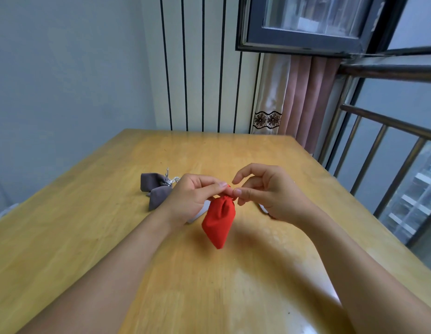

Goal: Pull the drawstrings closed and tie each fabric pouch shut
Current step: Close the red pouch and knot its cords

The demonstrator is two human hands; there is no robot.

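The red pouch (219,219) hung above the wooden table (257,273), its gathered neck pinched by the left hand (194,197) and the right hand (269,194). Two grey pouches (156,190) lay just left, partly hidden behind the left hand.

1. The red pouch (219,221) is plain red fabric. Its mouth is gathered tight at the top, and it hangs tilted above the middle of the table, its pointed bottom corner lowest and towards the near edge. Its red drawstring (230,188) shows only as a short bit at the gathered neck.
2. Two grey pouches (155,190) lie on the table towards its left edge, touching each other, one nearer the far edge and one nearer. Their gathered necks meet at a small tangle of silver cords (171,183).
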